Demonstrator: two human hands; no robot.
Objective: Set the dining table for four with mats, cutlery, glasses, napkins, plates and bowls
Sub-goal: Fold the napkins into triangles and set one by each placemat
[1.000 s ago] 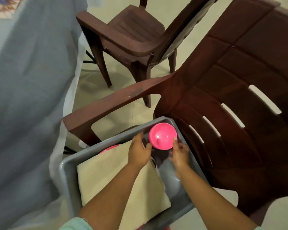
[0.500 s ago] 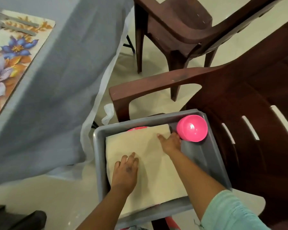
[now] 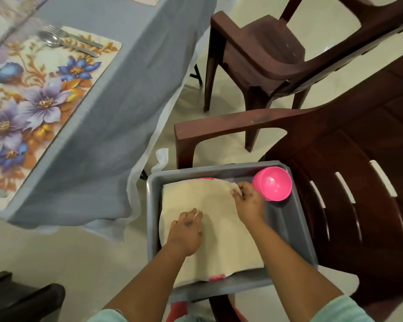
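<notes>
A grey tub (image 3: 296,226) rests on a brown chair's seat. Cream napkins (image 3: 219,231) lie stacked inside it, over something pink that peeks out at the edges. My left hand (image 3: 186,231) presses flat on the napkins with fingers spread. At the stack's far right corner, my right hand (image 3: 248,201) pinches the top napkin and lifts that corner slightly. Pink bowls (image 3: 273,183) sit stacked in the tub's far right corner, beside my right hand. On the table at left lies a floral mat (image 3: 40,98) with a fork (image 3: 72,36) and spoon (image 3: 61,44).
The table wears a grey cloth (image 3: 116,126) that hangs down close to the tub. The brown chair (image 3: 349,173) holding the tub has an armrest just beyond it. A second brown chair (image 3: 261,54) stands behind. A dark object (image 3: 26,298) lies on the floor at bottom left.
Both hands left the pink bowls and went to the napkins. The left hand now lies flat on the stack and the right pinches its far corner. The view swung toward the table.
</notes>
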